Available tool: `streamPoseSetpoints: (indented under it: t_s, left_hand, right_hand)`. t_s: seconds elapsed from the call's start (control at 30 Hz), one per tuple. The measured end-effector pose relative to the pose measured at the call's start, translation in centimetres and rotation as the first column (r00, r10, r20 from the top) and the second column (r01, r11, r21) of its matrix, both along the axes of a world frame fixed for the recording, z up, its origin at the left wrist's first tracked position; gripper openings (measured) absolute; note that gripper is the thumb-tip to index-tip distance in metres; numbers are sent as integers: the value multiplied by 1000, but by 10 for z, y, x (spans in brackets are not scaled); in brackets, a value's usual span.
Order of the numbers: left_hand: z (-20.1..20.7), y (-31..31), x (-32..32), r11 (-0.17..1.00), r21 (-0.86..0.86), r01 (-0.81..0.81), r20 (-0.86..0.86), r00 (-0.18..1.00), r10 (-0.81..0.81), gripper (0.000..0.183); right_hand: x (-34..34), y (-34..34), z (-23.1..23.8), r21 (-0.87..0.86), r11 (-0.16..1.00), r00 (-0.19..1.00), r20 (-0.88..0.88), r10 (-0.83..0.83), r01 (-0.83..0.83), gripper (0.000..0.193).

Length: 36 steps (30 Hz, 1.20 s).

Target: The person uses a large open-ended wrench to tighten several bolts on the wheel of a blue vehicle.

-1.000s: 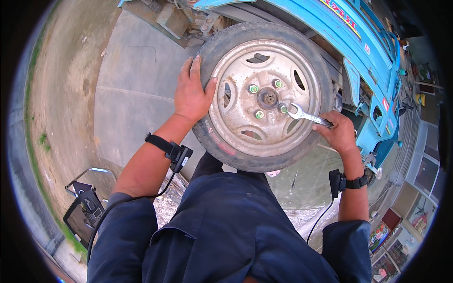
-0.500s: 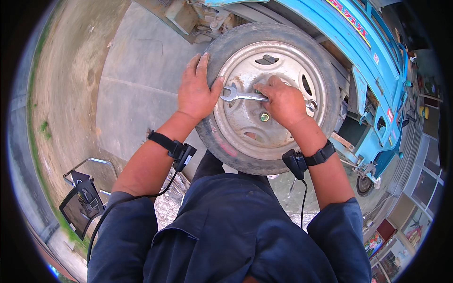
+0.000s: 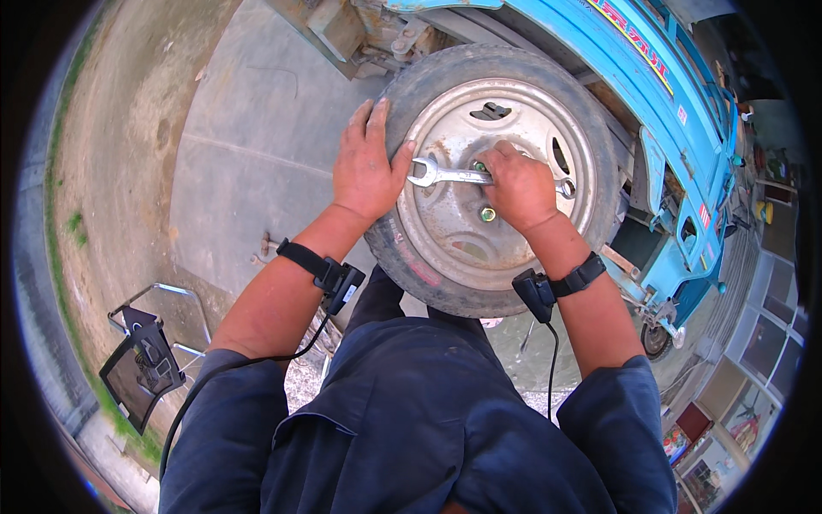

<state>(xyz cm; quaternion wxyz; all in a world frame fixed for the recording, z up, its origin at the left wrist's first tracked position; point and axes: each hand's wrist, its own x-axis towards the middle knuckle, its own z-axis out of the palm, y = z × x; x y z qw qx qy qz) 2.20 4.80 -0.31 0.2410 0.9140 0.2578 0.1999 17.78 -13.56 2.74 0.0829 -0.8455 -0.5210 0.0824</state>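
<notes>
rust-flecked silver steel wheel with dusty black rubber tyre (image 3: 454,210): located beside a blue painted metal vehicle (image 3: 599,60), which spans twelve to four o'clock; bearings read from the wheel's centre.

bare left hand (image 3: 364,171): at nine o'clock, set against the tyre's edge, fingers extended, thumb spread apart; apparently placed to steady it.

bare right hand (image 3: 520,187): over the centre, fingers curled and seemingly clamped on a polished silver double-ended wrench (image 3: 458,175), open end toward nine o'clock, ring end toward three; probably held mid-shank so the fingertips can reach a greenish-gold hexagonal nut (image 3: 480,167).

second greenish-gold hexagonal nut (image 3: 488,214): near six o'clock, uncovered.

container: grey-brown box-shaped metal housing (image 3: 336,32), between ten and eleven o'clock; contents cannot be told.
</notes>
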Motion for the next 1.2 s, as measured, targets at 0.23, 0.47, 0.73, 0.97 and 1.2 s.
streamPoseSetpoints:
  t_s: [0.23,0.47,0.73,0.97,1.2]
  left_hand:
    - [-2,-1,-1,999,-36,-14,-6,1000,14,67]
    - [2,-1,-1,999,-27,-23,-37,999,22,68]
    - [-3,-1,1,1000,8,8,-39,999,-8,70]
    - [-4,0,-1,1000,12,8,-21,1000,-7,70]
    - [-5,0,0,1000,10,13,-8,1000,-13,71]
  right_hand:
    - [6,-29,47,103,995,976,-218,19,3,27]
    - [47,-142,74,-92,991,981,-154,-113,100,24]
    - [70,-148,66,-222,973,996,-45,-83,71,26]
    - [73,-136,60,-290,953,988,-97,-120,87,30]
    - [69,-144,46,-231,964,967,-184,-177,132,31]
